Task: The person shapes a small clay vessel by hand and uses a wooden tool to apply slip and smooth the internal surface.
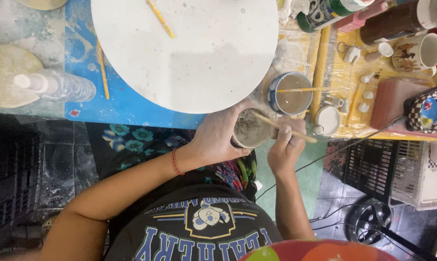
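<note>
Left hand [217,137] wrapped around a small cup of grey slurry [250,129], fingers curled together along its near wall and the thumb hooked over the rim on the far side, holding it off the table just past the edge. Right hand [286,144] sits just right of those fingers, its own fingers bunched and pinching a thin wooden stick [283,127] near its middle; the stick's tip dips into the grey mix, the other end pokes out to the right beyond the knuckles. A red thread bracelet [176,162] circles the left wrist. Just beyond the left fingertips, the rim of a big white round board [204,58] with a yellow stick [160,19] lying on it (dusty, smeared surface). Beyond the right fingers, close by, a blue-rimmed bowl of brownish liquid [291,94] with another stick across it, and a small white pot [327,120] just to its right. Far off left of both hands, a clear spray bottle [59,86] lies on the blue mat [126,104].
</note>
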